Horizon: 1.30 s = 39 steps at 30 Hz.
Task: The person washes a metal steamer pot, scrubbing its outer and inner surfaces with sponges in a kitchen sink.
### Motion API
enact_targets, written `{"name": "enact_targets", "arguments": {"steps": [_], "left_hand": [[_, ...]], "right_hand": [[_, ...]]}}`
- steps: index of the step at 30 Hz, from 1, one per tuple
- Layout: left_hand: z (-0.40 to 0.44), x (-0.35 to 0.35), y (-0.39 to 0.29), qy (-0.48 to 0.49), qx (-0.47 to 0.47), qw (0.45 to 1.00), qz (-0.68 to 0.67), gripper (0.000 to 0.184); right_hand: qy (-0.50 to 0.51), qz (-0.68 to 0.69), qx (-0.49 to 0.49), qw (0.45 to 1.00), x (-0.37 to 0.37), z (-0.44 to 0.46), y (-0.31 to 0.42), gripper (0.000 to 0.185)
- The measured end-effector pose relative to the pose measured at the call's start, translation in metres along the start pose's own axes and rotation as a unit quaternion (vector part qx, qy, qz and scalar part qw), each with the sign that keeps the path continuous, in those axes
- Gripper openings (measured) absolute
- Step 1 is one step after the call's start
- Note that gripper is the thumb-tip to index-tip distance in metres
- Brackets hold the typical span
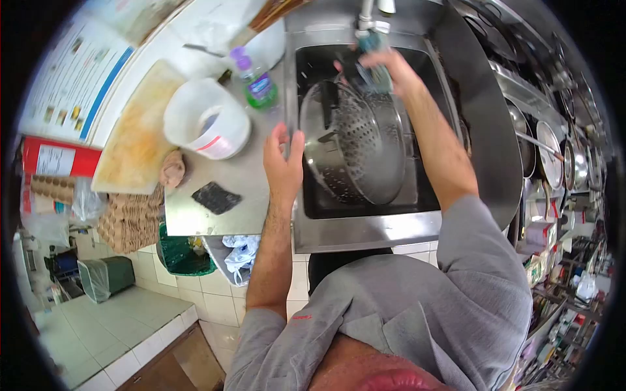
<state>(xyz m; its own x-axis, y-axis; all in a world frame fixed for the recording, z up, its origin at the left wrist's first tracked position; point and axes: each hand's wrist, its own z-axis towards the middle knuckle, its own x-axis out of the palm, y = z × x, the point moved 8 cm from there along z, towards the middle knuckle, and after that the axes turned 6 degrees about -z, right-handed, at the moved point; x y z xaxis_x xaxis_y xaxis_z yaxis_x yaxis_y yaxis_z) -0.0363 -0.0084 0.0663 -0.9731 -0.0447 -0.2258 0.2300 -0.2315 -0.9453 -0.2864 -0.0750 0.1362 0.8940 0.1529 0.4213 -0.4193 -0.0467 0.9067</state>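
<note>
My right hand (396,70) grips a see-through, greenish, container-like thing (374,60) under the tap (366,14); blur hides its exact kind. Below it in the sink (355,226), a metal colander (357,133) leans with a round metal pan (324,166) that has a black handle. Droplets and spray show around them. Beside the sink's left rim, my left hand (284,163) is raised with its fingers apart and holds nothing. The soap bottle (261,88) with a purple top and green liquid stands just beyond it.
On the left counter are a white plastic tub (179,117), a stained cutting board (134,146), a dark scouring pad (216,197) and a brownish lump (173,169). Egg trays (130,221) and a green-lined bin (179,251) sit lower left. Pans (549,153) line the right side.
</note>
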Motion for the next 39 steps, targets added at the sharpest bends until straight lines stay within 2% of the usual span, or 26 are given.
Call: {"name": "enact_targets", "arguments": {"steps": [1, 3, 4, 5, 7, 9, 11, 12, 14, 16, 17, 18, 20, 21, 23, 24, 25, 26, 27, 28, 29, 32, 33, 35, 38, 39], "left_hand": [[0.008, 0.024, 0.004, 0.019, -0.065, 0.992, -0.105, 0.052], [0.033, 0.055, -0.023, 0.014, -0.072, 0.989, -0.125, 0.054], [0.045, 0.076, -0.022, 0.082, -0.143, 0.976, -0.139, 0.052], [0.049, 0.099, -0.019, 0.149, -0.216, 0.953, -0.151, 0.049], [0.055, 0.116, -0.016, 0.149, -0.229, 0.955, -0.118, 0.037], [0.064, 0.116, -0.012, 0.157, -0.203, 0.966, -0.038, 0.029], [0.062, 0.116, -0.021, 0.115, -0.199, 0.973, -0.021, 0.024], [0.059, 0.115, -0.022, 0.114, -0.202, 0.973, -0.012, 0.024], [0.053, 0.112, -0.028, 0.118, -0.217, 0.969, 0.001, 0.026], [0.049, 0.109, -0.028, 0.112, -0.224, 0.968, 0.002, 0.027], [0.048, 0.111, -0.028, 0.115, -0.229, 0.967, -0.007, 0.029], [0.047, 0.111, -0.028, 0.112, -0.232, 0.966, -0.01, 0.029], [0.04, 0.111, -0.025, 0.105, -0.239, 0.965, -0.021, 0.028], [0.045, 0.111, -0.026, 0.089, -0.228, 0.969, -0.043, 0.027], [0.044, 0.11, -0.025, 0.08, -0.235, 0.968, -0.042, 0.026], [0.044, 0.109, -0.023, 0.081, -0.236, 0.967, -0.054, 0.026], [0.043, 0.11, -0.02, 0.085, -0.239, 0.965, -0.068, 0.026], [0.043, 0.112, -0.02, 0.092, -0.235, 0.965, -0.072, 0.026], [0.043, 0.112, -0.019, 0.096, -0.241, 0.962, -0.088, 0.026], [0.043, 0.114, -0.02, 0.097, -0.246, 0.959, -0.101, 0.027], [0.044, 0.115, -0.023, 0.098, -0.241, 0.961, -0.099, 0.027], [0.037, 0.116, -0.024, 0.118, -0.308, 0.937, -0.116, 0.027], [0.037, 0.115, -0.024, 0.112, -0.313, 0.937, -0.105, 0.026], [0.036, 0.118, -0.025, 0.135, -0.317, 0.931, -0.121, 0.025], [0.043, 0.119, -0.025, 0.124, -0.33, 0.93, -0.103, 0.025], [0.045, 0.121, -0.024, 0.127, -0.333, 0.928, -0.106, 0.025]], "right_hand": [[-0.013, 0.028, 0.059, 0.998, -0.04, -0.025, -0.027, 0.042], [0.016, 0.125, 0.128, 0.984, -0.07, -0.067, -0.086, 0.035], [-0.032, 0.093, 0.149, 0.984, -0.081, -0.083, -0.116, 0.033], [-0.094, 0.094, 0.268, 0.954, -0.078, -0.103, -0.148, 0.037], [-0.065, 0.098, 0.234, 0.965, -0.034, -0.137, -0.169, 0.048], [0.058, -0.021, 0.338, 0.939, -0.029, -0.165, -0.275, 0.053], [0.375, -0.288, 0.35, 0.809, -0.056, -0.194, -0.34, 0.068], [0.415, -0.442, 0.358, 0.71, -0.083, -0.197, -0.309, 0.065], [0.4, -0.654, 0.337, 0.546, -0.201, -0.168, -0.326, 0.058], [0.221, -0.924, 0.047, 0.307, -0.266, -0.083, -0.283, 0.049], [0.166, -0.935, -0.112, 0.292, -0.274, -0.057, -0.265, 0.045], [0.169, -0.933, -0.114, 0.298, -0.272, -0.061, -0.279, 0.045], [0.163, -0.929, 0.036, 0.33, -0.277, -0.093, -0.313, 0.042], [0.241, -0.866, 0.124, 0.42, -0.231, -0.139, -0.295, 0.047], [0.283, -0.625, 0.223, 0.692, -0.167, -0.184, -0.371, 0.053], [0.318, -0.472, 0.164, 0.806, -0.088, -0.188, -0.331, 0.055], [0.274, -0.306, 0.215, 0.886, -0.026, -0.166, -0.285, 0.061], [0.086, -0.176, 0.227, 0.954, -0.007, -0.125, -0.26, 0.058], [0.037, 0.144, 0.293, 0.944, 0.018, -0.09, -0.249, 0.049], [0.021, 0.21, 0.189, 0.959, 0.009, -0.038, -0.209, 0.04], [-0.116, 0.345, 0.16, 0.917, -0.039, 0.019, -0.214, 0.033], [-0.515, 0.516, 0.076, 0.68, -0.203, 0.087, -0.23, 0.03], [-0.444, 0.563, 0.067, 0.694, -0.231, 0.083, -0.223, 0.051], [-0.487, 0.589, 0.044, 0.643, -0.249, 0.073, -0.22, 0.05], [-0.449, 0.451, 0.062, 0.769, -0.156, 0.087, -0.217, 0.061], [-0.345, 0.423, 0.066, 0.835, -0.111, 0.072, -0.242, 0.042]]}}
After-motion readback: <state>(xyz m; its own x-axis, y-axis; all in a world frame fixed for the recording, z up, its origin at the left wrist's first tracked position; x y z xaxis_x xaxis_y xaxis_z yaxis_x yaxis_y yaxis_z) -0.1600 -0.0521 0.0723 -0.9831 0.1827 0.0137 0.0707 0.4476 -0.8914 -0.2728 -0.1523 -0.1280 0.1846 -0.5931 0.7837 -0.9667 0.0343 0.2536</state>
